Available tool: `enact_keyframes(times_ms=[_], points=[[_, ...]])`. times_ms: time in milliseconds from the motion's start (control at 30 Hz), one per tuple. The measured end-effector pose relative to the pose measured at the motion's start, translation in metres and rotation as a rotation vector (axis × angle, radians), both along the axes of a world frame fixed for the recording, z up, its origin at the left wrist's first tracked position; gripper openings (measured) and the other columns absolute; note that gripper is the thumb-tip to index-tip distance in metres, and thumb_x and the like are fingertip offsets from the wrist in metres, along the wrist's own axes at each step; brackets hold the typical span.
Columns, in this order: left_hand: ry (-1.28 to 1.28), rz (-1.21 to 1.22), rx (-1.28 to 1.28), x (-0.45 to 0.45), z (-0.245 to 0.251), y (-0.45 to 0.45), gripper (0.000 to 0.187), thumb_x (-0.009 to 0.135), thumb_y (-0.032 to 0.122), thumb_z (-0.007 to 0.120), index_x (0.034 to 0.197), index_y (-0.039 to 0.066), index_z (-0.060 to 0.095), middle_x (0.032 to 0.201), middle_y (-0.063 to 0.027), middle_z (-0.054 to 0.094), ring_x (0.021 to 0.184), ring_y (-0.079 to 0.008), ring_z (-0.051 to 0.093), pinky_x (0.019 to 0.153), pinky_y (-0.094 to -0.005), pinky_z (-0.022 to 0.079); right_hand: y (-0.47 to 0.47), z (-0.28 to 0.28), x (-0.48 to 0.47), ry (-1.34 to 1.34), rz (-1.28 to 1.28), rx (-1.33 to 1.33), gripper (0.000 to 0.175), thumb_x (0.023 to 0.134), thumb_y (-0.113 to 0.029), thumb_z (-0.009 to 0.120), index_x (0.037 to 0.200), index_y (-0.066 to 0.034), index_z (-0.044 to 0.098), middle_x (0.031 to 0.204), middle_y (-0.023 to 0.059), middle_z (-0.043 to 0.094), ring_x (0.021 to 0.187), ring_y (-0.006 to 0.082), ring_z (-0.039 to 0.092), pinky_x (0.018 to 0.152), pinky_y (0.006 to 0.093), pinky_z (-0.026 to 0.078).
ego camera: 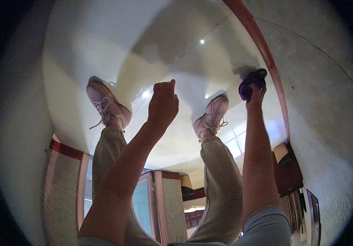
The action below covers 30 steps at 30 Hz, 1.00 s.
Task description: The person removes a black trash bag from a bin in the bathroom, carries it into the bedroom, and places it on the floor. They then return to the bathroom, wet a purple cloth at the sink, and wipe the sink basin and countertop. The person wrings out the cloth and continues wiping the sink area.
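My left hand (163, 103) is raised before me, between the two shoes, with its fingers curled closed and nothing visible in them. Farther right, my right hand (255, 97) grips a dark purple rounded object (252, 83) with a black part at its far end; its exact kind cannot be told. That object is close to the red baseboard (267, 55), and a dark shadow lies beside it. The light, glossy floor (170, 153) spreads under both hands. My left pink lace-up shoe (102, 98) and right pink lace-up shoe (215, 113) stand wide apart on it.
A grey wall (318, 77) rises along the right side above the baseboard. Behind my legs are a pink door frame (161, 209), a wall section (173, 206) and a dark red piece of furniture (287, 175). Another wall (22, 107) curves along the left.
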State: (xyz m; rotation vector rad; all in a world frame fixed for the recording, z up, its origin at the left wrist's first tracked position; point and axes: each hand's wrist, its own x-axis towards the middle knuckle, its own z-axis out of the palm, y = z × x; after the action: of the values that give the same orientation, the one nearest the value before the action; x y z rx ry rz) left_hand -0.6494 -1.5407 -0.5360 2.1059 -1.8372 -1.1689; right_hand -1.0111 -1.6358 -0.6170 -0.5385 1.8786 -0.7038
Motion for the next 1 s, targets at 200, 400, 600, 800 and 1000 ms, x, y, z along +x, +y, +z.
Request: enact_keyframes(times_ms=[200,400,600,800,1000], points=[[0.035,0.056,0.072,-0.043,0.002,0.015,0.046,0.083,0.014,0.061,0.123,-0.005,0.048,0.108,-0.0176,0.057,0.107,-0.0296,0.05,0.098,-0.0397,0.039,0.002,-0.034,0.089,0.947,0.531,0.177,0.067,0.071,-0.036,0.075,0.128,-0.0162,0.045,0.125,0.0217,0.047,0.109,0.0417,0.053,0.091,0.05,0.048],[0.015,0.2,0.234,-0.031,0.035,0.04,0.044,0.085,0.018,0.064,0.122,-0.002,0.05,0.108,-0.0196,0.06,0.103,-0.0338,0.055,0.095,-0.0432,0.043,0.042,0.026,0.164,0.414,1.196,0.294,0.046,0.061,-0.02,0.079,0.104,-0.011,0.065,0.099,0.0166,0.067,0.096,0.038,0.063,0.086,0.0433,0.051],[0.22,0.835,0.444,0.012,0.082,0.065,0.064,0.092,0.042,0.06,0.127,-0.009,0.044,0.106,-0.0237,0.062,0.099,-0.0338,0.06,0.089,-0.0411,0.046,0.089,0.132,0.214,-0.645,0.465,0.644,0.054,0.053,-0.004,0.074,0.105,-0.006,0.06,0.095,0.0102,0.066,0.084,0.0247,0.064,0.079,0.037,0.053],[1.136,1.305,0.655,0.051,0.18,0.061,0.071,0.088,0.041,0.068,0.137,-0.001,0.038,0.116,-0.0129,0.059,0.105,-0.0192,0.057,0.087,-0.0317,0.049,0.107,0.234,0.264,-1.108,0.391,0.672,0.06,0.05,-0.01,0.067,0.108,-0.0028,0.057,0.094,0.0152,0.064,0.081,0.0313,0.064,0.071,0.0417,0.057],[1.032,1.166,0.514,0.091,0.269,0.05,0.091,0.073,0.042,0.08,0.139,-0.001,0.034,0.128,-0.0209,0.053,0.12,-0.0281,0.051,0.102,-0.0353,0.04,0.099,0.327,0.325,-1.148,0.141,0.581,0.049,0.068,-0.014,0.071,0.112,-0.0128,0.051,0.1,0.0041,0.056,0.093,0.0211,0.058,0.078,0.0334,0.052]])
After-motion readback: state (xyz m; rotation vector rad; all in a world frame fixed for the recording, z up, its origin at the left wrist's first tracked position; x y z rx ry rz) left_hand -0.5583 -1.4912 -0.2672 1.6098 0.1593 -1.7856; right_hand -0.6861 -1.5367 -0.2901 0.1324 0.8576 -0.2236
